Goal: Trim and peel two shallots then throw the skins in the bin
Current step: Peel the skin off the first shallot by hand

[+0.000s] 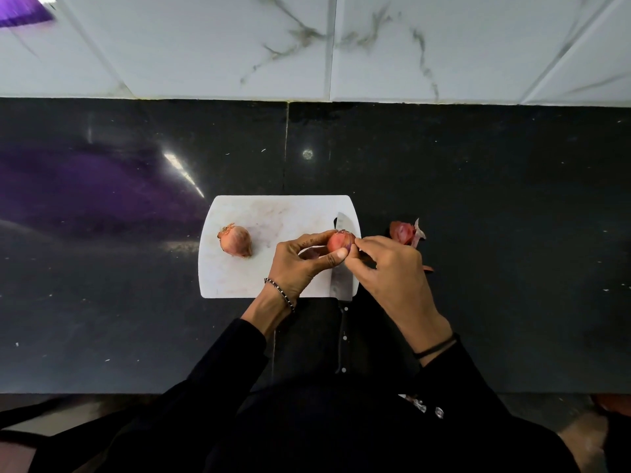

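The head view looks straight down at a dark counter with a white cutting board in the middle. Both arms in black sleeves reach forward and meet over the right side of the board. The left hand curls around a shallot, with the thumb under it and the fingers on top. The right hand comes in from the right, and its fingertips pinch at the shallot's right end. This shallot is partly peeled and lies sideways, left to right. A second shallot with its skin on sits alone on the left side of the board, its rooty end up and left. A knife lies under the hands, its blade pointing away. Loose skins rest on the counter just right of the board.
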`<move>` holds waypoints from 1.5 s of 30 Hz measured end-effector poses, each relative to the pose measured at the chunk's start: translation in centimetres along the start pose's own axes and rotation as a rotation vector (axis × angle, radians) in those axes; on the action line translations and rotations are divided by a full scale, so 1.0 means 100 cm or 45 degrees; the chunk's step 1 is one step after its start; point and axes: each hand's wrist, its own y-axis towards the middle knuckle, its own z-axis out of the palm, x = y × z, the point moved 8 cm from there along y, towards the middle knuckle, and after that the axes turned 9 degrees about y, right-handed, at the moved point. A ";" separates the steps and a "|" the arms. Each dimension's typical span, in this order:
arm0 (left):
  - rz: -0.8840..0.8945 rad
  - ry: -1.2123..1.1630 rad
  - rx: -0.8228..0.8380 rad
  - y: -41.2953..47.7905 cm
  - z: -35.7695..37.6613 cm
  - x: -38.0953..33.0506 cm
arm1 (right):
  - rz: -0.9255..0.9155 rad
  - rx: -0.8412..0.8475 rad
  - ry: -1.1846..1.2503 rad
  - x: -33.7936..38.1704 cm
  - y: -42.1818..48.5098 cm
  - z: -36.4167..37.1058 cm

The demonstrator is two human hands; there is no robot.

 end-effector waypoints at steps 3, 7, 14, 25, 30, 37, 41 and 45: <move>-0.016 0.011 0.016 0.000 0.001 0.002 | -0.007 -0.013 -0.044 0.000 -0.003 0.002; -0.057 -0.032 0.032 -0.003 0.005 0.004 | 0.033 -0.050 0.021 -0.007 -0.002 -0.002; -0.095 -0.064 0.003 0.001 0.000 0.005 | 0.175 -0.021 0.324 -0.015 0.000 -0.011; -0.064 -0.035 -0.003 0.000 0.000 0.003 | 0.130 0.052 0.244 -0.013 0.006 -0.010; -0.069 -0.056 0.034 -0.002 0.009 0.000 | 0.123 0.030 0.158 -0.013 0.010 -0.013; -0.098 -0.070 0.072 -0.003 0.014 0.002 | 0.269 0.022 0.217 -0.028 0.009 -0.014; -0.104 -0.043 0.039 -0.002 0.012 0.002 | 0.338 0.039 0.366 -0.032 0.002 -0.018; -0.087 -0.012 0.050 -0.005 0.015 -0.002 | 0.266 0.030 0.322 -0.024 0.000 -0.019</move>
